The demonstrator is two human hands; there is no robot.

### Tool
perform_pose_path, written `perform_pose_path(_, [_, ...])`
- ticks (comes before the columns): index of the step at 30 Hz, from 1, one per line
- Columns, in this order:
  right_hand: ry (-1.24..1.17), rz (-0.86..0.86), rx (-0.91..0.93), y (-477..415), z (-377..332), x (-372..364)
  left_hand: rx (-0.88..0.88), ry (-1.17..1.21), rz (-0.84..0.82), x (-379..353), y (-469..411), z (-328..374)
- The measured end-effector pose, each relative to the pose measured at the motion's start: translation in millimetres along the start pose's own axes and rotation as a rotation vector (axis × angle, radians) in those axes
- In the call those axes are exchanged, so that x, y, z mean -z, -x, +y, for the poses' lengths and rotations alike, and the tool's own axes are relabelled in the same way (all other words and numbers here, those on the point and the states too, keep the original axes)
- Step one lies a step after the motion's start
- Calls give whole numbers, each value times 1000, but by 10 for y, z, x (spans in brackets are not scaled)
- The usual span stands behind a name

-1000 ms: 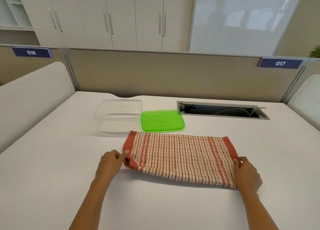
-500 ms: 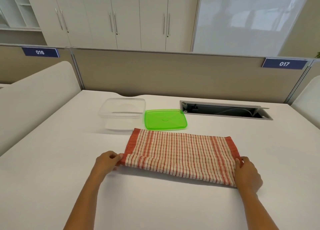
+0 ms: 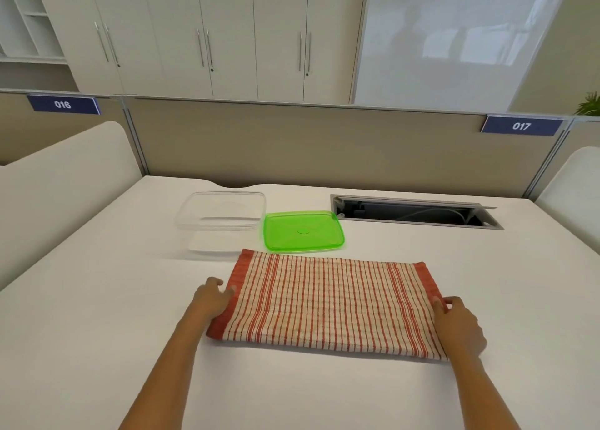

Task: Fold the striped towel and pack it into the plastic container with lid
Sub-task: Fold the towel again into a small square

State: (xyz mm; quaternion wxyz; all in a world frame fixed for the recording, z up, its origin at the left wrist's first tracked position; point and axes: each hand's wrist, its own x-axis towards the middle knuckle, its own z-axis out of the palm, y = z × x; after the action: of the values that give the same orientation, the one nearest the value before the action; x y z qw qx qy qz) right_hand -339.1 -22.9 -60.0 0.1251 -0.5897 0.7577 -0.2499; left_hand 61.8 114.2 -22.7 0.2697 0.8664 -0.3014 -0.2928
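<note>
towel [image 3: 328, 303] lies flat on the table [image 3: 97, 316], folded into a wide strip, dead centre. left hand [image 3: 211, 300] sits at its 9 o'clock edge, fingers on the red border; can't tell if it's pinching. right hand [image 3: 461, 324] at 3 o'clock, fingers curled on that edge. clear container [image 3: 220, 222] at 11 o'clock of the towel, green lid [image 3: 303, 231] at 12, just beside it.

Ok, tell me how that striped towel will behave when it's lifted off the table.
The striped towel is thin woven cloth lying flat, so it will likely droop and unfold unless both ends are supported. It probably weighs little. On the smooth table it should slide easily.
</note>
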Motion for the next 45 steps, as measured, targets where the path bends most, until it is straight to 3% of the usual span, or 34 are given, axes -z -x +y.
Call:
perform_pose_path(3, [-8, -70, -10, -93, -67, 14, -24, 19, 123, -127, -186, 167])
perform_pose_path(7, [-24, -129, -23, -194, -173, 17, 1, 75, 148, -255, -383, 299])
perform_pose_path(16, [38, 14, 46, -247, -97, -23, -246, -33, 436, -470, -327, 201])
perform_pose_path(20, [-14, 45, 48, -278, -257, 103, -299, 97, 378, -471, -350, 146])
perform_pose_path(22, [-48, -21, 68, -288, -484, 236, -301, 191, 300, -428, -399, 125])
perform_pose_path(27, [-155, -472, 203, -200, -1312, 535, -300, 286, 172, -357, -472, 66])
perform_pose_path(30, [-255, -627, 299, -88, -1774, 566, -293, 325, 111, -315, -491, 48])
perform_pose_path(35, [-311, -629, 453, 245, -2367, 224, -319, 368, 111, -300, -473, 23])
perform_pose_path(45, [-263, -670, 438, 1087, -2797, -767, -340, 375, 173, -313, -469, 15])
